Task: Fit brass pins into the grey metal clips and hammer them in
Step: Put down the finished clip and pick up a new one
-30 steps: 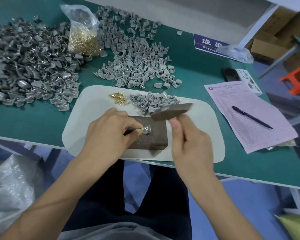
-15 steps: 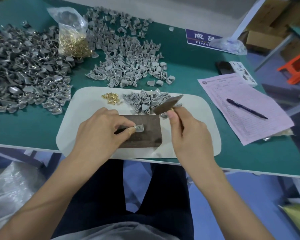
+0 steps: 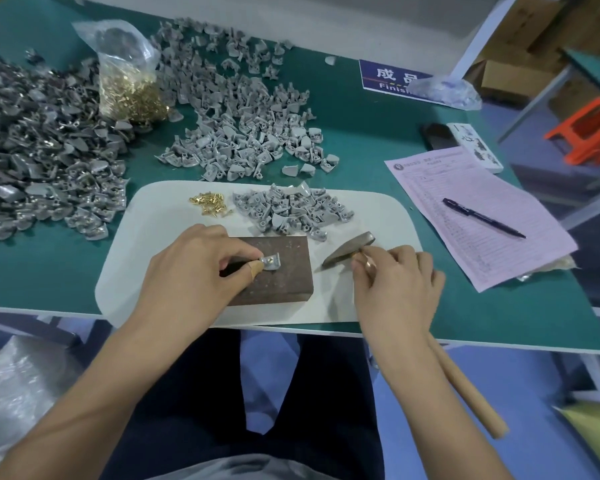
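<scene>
Pinching a pinned clip point(image 3: 270, 262) on the block point(image 3: 278, 271), left hand point(image 3: 191, 271) steadies it; right hand point(image 3: 395, 282) grips the hammer point(image 3: 349, 247); many clips point(image 3: 288, 211) remain.

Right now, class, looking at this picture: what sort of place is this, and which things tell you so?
Probably a small factory assembly bench: big heaps of grey metal clips, a bag of brass pins, a blue sign reading "Finish...", and a printed pink form with a pen.
</scene>
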